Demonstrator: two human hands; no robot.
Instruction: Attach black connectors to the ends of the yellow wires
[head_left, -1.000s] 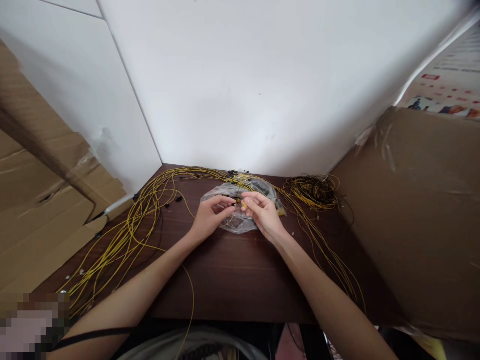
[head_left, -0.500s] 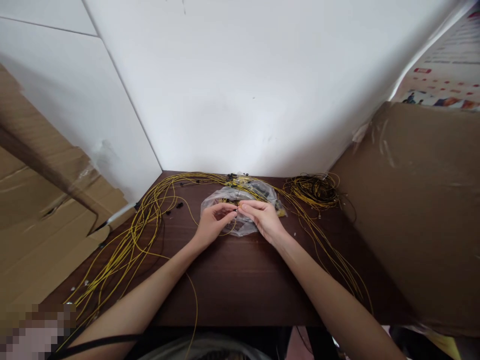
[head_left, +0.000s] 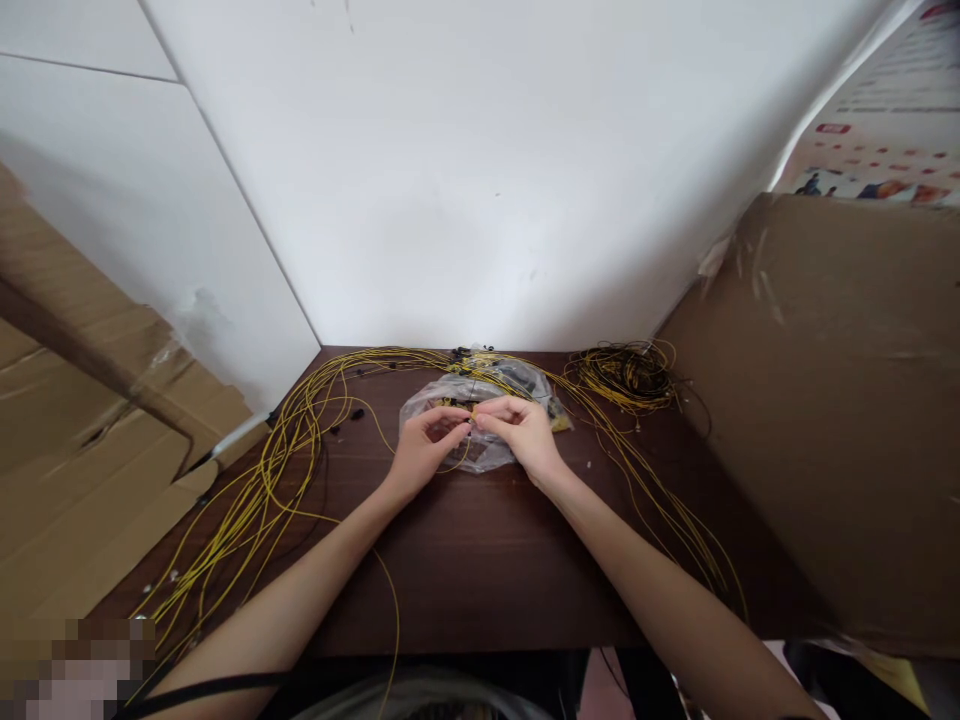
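My left hand (head_left: 427,445) pinches the end of a thin yellow cable (head_left: 386,575), where a small dark piece shows at the fingertips. Close against it, my right hand (head_left: 521,430) has thumb and forefinger pressed together on a small yellowish piece. The fingertips of both hands nearly meet over a clear plastic bag (head_left: 491,462) that holds small yellow and black parts. Beyond the hands, a bundle of yellow cables (head_left: 360,355) with black ends runs across the bag. The exact shape of the held pieces is too small to make out.
A coil of yellow and black cable (head_left: 630,378) lies at the back right of the brown table (head_left: 480,570). More yellow cables (head_left: 270,480) spread down the left side. Cardboard stands at left (head_left: 97,440) and right (head_left: 840,400), and a white wall (head_left: 480,180) rises behind.
The view has shifted slightly. My right fingers have changed their pose a little at the small piece, while my left hand keeps its pinch.
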